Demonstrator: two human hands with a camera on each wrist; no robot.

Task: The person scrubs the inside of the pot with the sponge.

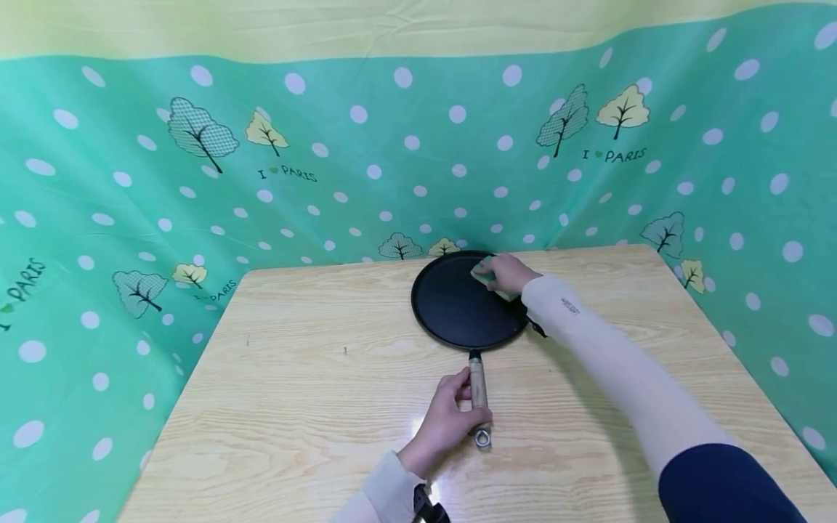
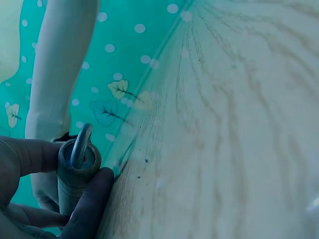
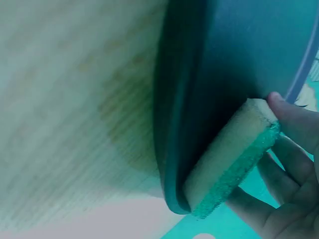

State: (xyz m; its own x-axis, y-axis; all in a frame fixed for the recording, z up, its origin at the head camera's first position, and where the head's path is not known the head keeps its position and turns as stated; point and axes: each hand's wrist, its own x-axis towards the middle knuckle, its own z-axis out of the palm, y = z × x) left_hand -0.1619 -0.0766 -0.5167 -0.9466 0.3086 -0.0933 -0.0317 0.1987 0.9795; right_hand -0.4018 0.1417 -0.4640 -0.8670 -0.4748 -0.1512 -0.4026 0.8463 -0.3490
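Note:
A flat, round black pan (image 1: pixel 451 305) lies toward the far side of the wooden table. Its wood-like handle (image 1: pixel 479 385) points to the near edge and ends in a metal ring (image 2: pixel 81 147). My left hand (image 1: pixel 447 415) grips this handle between thumb and fingers. On the pan's right side, my right hand (image 1: pixel 513 274) holds a sponge (image 3: pixel 234 157) against the cooking surface. The sponge's pale yellow side faces the pan and its green scouring side faces the fingers. In the right wrist view, one sponge end reaches the raised rim (image 3: pixel 174 199).
The light wooden table (image 1: pixel 314 378) extends around the pan on all sides. Behind it and at both sides hangs a green curtain (image 1: pixel 366 160) with white dots and printed trees. The right sleeve (image 1: pixel 608 363) stretches over the table's right part.

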